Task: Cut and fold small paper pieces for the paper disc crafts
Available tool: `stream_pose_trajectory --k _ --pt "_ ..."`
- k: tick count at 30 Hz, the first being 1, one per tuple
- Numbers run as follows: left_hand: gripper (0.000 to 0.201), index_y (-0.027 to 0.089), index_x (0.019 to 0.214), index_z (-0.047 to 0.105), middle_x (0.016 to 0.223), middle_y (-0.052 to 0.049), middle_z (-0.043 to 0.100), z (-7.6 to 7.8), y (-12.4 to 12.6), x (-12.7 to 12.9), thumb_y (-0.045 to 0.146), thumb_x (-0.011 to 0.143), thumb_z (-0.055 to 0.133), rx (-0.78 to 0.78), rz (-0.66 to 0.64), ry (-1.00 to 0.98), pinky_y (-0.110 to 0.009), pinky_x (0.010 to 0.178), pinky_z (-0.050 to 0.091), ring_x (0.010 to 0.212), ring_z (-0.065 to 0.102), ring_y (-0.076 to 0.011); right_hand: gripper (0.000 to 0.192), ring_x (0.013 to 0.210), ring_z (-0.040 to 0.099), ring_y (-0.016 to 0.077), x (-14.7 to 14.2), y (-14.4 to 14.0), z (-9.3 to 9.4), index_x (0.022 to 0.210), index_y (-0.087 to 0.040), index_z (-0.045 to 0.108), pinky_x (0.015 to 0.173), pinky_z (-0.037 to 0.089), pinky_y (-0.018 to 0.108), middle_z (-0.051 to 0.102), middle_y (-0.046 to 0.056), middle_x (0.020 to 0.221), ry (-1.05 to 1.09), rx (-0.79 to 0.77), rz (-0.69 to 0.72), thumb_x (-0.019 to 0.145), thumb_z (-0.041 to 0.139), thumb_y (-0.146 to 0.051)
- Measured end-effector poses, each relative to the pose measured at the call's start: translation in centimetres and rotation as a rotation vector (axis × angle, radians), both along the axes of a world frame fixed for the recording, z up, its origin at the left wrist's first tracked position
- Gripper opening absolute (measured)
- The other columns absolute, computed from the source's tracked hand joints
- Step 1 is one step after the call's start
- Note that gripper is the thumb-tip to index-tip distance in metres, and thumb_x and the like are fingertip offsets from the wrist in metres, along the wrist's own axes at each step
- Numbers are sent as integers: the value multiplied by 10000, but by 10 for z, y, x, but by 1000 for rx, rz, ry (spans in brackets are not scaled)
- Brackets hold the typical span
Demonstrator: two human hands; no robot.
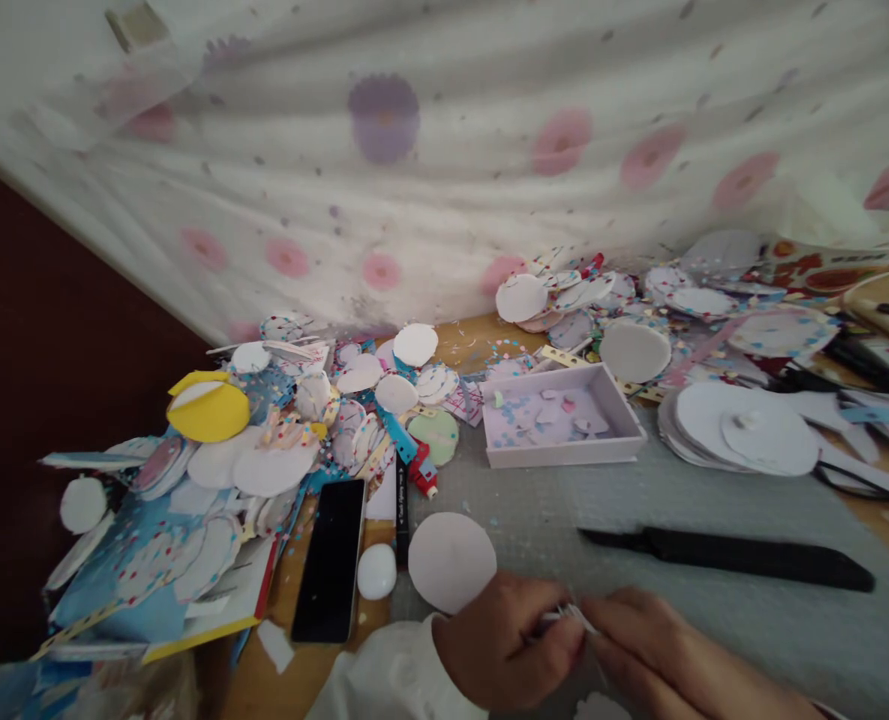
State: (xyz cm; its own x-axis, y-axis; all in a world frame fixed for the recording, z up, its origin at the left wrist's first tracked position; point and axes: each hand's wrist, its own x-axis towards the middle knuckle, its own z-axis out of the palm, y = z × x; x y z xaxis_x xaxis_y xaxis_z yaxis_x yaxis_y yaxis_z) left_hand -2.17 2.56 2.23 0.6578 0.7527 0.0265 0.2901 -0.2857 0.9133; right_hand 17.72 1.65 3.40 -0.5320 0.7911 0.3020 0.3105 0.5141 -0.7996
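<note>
At the bottom of the head view my left hand (515, 640) and my right hand (661, 645) meet, fingers closed. Between their fingertips is a small piece of white paper (575, 612), mostly covered and blurred, gripped from both sides. A white paper disc (451, 560) lies flat on the grey cutting mat (534, 510), just beyond my left hand. Farther right on the mat rests a black craft knife (751, 560), blade pointing left. Part of another white paper piece (601, 707) shows below my hands.
A shallow lilac box (564, 458) holds paper scraps. Stacked white discs (744, 430) lie right of it. Left are a phone (329, 560), a white rounded case (376, 572), a black pen (401, 510) and heaped paper discs (271, 465). A flowered curtain (451, 200) hangs behind.
</note>
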Motion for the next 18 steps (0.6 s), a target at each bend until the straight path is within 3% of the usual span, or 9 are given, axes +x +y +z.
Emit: stream_pose_trajectory --k 4,8,10,13,16,18 --pt "361 211 648 414 523 15 473 9 -3 2 454 915 390 -229 -46 -98 -199 415 336 439 464 -94 534 557 605 142 1 -1 1 760 -241 672 564 537 234 640 20 619 81 -316 75 996 328 -573" --pt "575 193 666 469 544 9 465 10 -10 5 717 878 365 -406 -36 -240 -193 404 310 426 397 -71 689 421 409 107 -1 -5 -9 686 -222 660 402 385 217 467 -26 472 202 -780 123 853 349 -813" --pt "628 181 652 479 544 8 455 8 -12 7 773 842 393 -482 -13 -317 -187 405 297 429 380 -62 701 394 399 113 -1 -7 -14 727 -224 664 355 333 217 447 -31 458 250 -828 60 818 356 -847" --pt "652 176 600 471 515 14 438 6 -12 11 792 810 434 -575 31 -363 -184 395 290 411 367 -56 606 427 497 133 -1 -8 -15 772 -226 669 404 407 227 521 -13 490 208 -628 47 943 322 -693" --pt "641 184 540 452 465 31 407 6 -6 14 773 791 468 -643 185 -334 -189 381 265 390 328 -54 459 574 622 159 -3 -2 -9 800 -242 662 549 493 253 654 19 643 53 -140 80 971 406 -582" --pt "620 182 529 457 458 36 406 5 -2 15 740 801 480 -661 236 -292 -190 383 252 395 323 -56 377 560 626 155 -6 4 -7 835 -244 622 525 478 247 665 9 668 -28 180 -6 923 516 -595"
